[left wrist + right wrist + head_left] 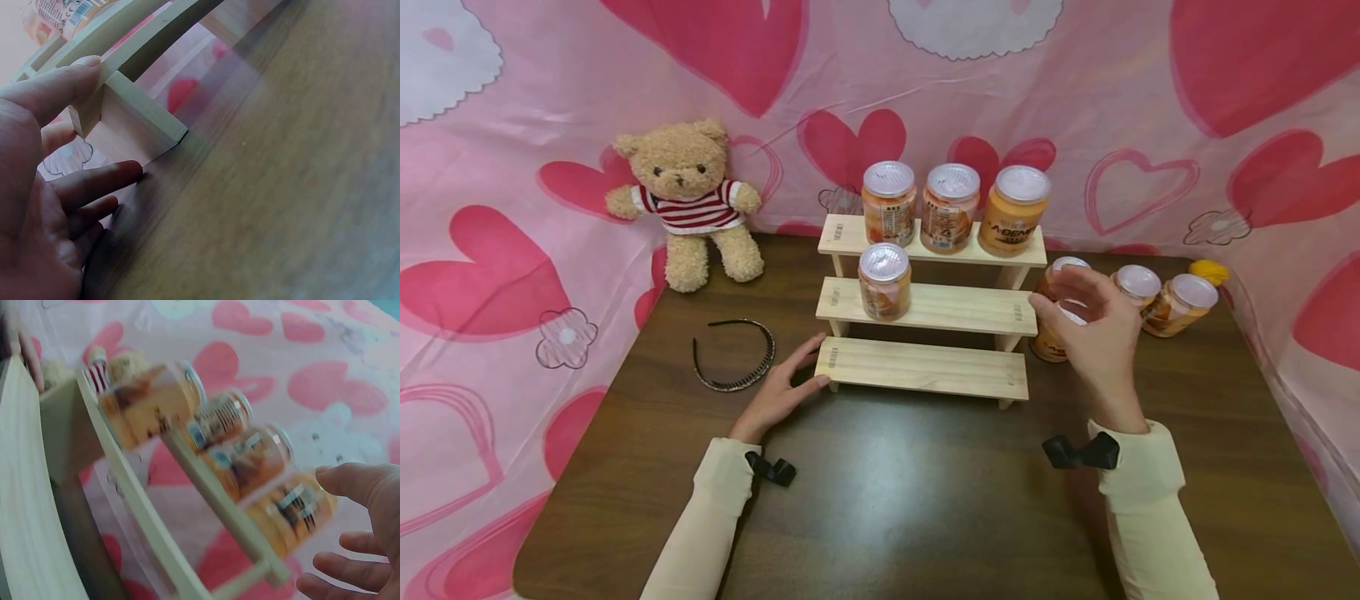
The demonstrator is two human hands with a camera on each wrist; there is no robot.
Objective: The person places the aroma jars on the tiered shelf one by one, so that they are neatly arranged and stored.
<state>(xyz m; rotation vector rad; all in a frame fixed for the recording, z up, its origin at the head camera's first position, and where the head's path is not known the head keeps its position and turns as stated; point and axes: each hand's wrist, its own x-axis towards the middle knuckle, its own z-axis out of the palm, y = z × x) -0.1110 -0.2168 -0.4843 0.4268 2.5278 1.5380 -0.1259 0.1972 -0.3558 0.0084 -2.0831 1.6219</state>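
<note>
A wooden three-step display stand (925, 367) stands on the table. My left hand (780, 392) grips the left end of its lowest step, thumb at the front corner and index finger at the back; the left wrist view shows the other fingers (100, 184) extended beside the wooden support. My right hand (1097, 333) is raised over the stand's right side, fingers spread and curved with nothing between them. Below and behind it, lidded jars (1049, 346) with orange contents are partly hidden. One jar (884, 283) sits at the left of the middle step; three jars (951, 208) line the top step.
More jars (1180, 307) stand on the table at the right, beside a small yellow object (1210, 271). A dark headband (733, 385) lies left of the stand. Behind it a teddy bear (688, 200) sits against the pink heart-patterned cloth (850, 75).
</note>
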